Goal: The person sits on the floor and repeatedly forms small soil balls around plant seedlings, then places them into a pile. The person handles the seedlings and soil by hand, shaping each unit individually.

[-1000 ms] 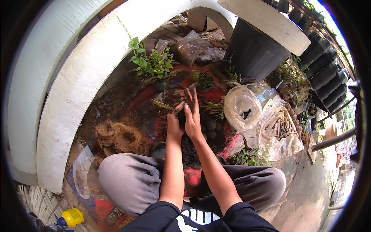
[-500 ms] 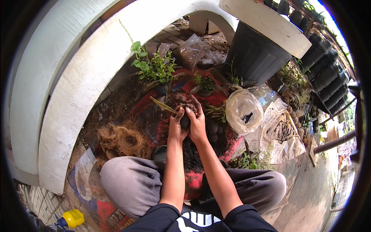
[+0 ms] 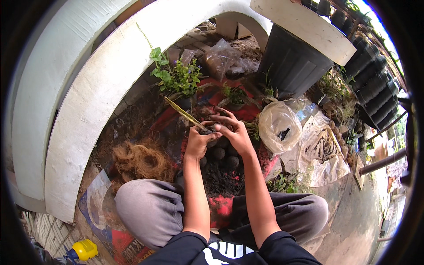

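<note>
My left hand (image 3: 197,141) is wrapped around a dark soil clump (image 3: 205,131), and a long yellow-green leaf (image 3: 184,111) juts out of it up and to the left. Close beside it, my right hand (image 3: 237,136) has its fingers stretched and apart, the thumb near the clump; whether it touches the soil I cannot tell. Both hands are smeared with soil. Below them lie several round dark soil balls (image 3: 219,153), and nearer to me a heap of loose black soil (image 3: 216,180).
Brown fibre (image 3: 141,160) lies to the left. Ahead stand a flowering plant (image 3: 180,76) and a large black pot (image 3: 293,62). An open clear plastic bag (image 3: 279,126) and a flattened plastic sheet (image 3: 321,152) are at right. A yellow spray bottle (image 3: 84,250) is at lower left.
My hands have come apart: the right has moved right and its fingers have spread. The left keeps the clump, and its leaf now points more upward. More of the soil balls show.
</note>
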{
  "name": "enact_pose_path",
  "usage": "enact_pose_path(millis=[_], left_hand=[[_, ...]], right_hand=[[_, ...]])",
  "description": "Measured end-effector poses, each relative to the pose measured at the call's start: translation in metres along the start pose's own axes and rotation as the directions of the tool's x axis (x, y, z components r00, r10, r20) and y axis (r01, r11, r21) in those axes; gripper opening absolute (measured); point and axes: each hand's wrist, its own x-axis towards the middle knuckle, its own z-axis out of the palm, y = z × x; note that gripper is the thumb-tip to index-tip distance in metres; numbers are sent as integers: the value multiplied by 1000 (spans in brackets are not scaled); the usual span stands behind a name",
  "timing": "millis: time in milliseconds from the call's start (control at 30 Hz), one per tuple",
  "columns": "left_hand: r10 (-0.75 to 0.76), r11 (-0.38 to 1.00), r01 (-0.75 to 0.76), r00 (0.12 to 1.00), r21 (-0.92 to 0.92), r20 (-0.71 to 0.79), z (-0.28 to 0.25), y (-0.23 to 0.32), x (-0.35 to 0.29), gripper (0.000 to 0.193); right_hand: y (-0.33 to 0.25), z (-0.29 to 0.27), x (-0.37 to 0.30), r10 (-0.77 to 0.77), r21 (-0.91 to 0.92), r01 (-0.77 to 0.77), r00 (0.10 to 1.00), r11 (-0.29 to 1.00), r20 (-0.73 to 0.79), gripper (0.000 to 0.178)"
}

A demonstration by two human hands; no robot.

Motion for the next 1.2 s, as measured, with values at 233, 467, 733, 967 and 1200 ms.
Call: enact_pose_path(millis=[233,467,733,967,1200], left_hand=[[-31,994,32,999,-105,7,11,-3,-1,30],[-21,897,-34,993,-441,-120,4,-5,0,22],[-58,767,-118,966,-631,-252,-2,-14,9,19],[-17,845,-171,939,-507,-344,-6,-10,7,31],[-85,923,-77,913,-376,-398,-4,-4,10,33]], right_hand=[[11,6,4,28,362,94,948,927,-317,17],[16,-3,2,268,49,-266,915,963,-300,30],[1,33,0,-51,-87,29,960,996,-275,32],[3,71,-10,-421,-562,296,901,772,-104,40],[11,72,-15,-457,-552,296,872,779,-177,41]])
